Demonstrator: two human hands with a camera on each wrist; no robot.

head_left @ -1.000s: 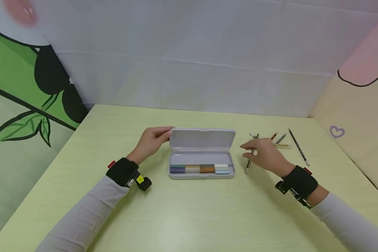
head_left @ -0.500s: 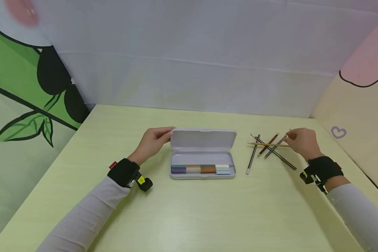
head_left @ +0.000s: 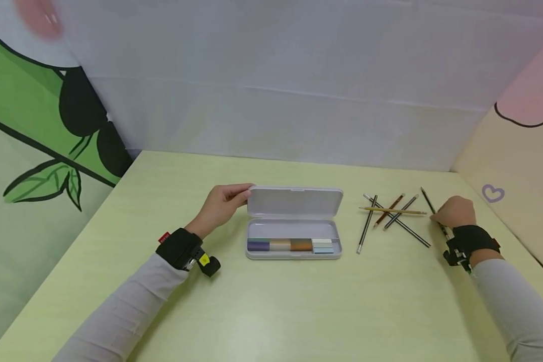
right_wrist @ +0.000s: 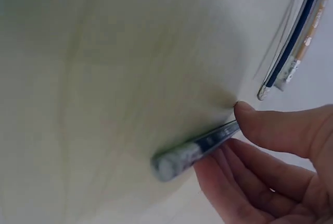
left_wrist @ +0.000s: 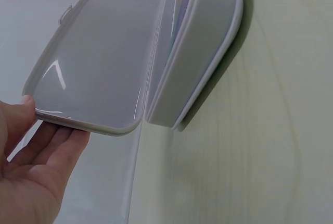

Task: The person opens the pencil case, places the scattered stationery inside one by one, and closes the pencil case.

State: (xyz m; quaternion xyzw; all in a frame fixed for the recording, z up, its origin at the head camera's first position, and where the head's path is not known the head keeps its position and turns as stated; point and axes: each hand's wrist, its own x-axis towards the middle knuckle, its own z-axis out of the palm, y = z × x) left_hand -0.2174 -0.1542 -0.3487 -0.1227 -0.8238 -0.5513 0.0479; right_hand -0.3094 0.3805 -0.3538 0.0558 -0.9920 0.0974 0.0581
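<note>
A pale grey pencil case (head_left: 294, 255) lies open on the table, its lid (head_left: 295, 202) tipped up at the back. My left hand (head_left: 219, 207) pinches the lid's left edge, thumb on the inner face and fingers behind, as the left wrist view shows. Far to the right, my right hand (head_left: 456, 213) pinches a dark patterned pencil (right_wrist: 208, 140) between thumb and fingers. Its eraser end points toward the wrist camera. Left of that hand several pencils lie crossed, among them a yellow pencil (head_left: 402, 211) and a reddish-brown pencil (head_left: 388, 211).
Inside the case, coloured blocks (head_left: 278, 245) and pale blue and white pieces (head_left: 322, 245) fill the front compartment. The yellowish table (head_left: 271, 311) meets a white cloth backdrop (head_left: 271, 120) behind, with printed side panels (head_left: 516, 201) at left and right.
My right hand has moved from beside the left striped pencil, over the pile, to the dark pencil at far right, and now grips it. The left hand keeps holding the lid.
</note>
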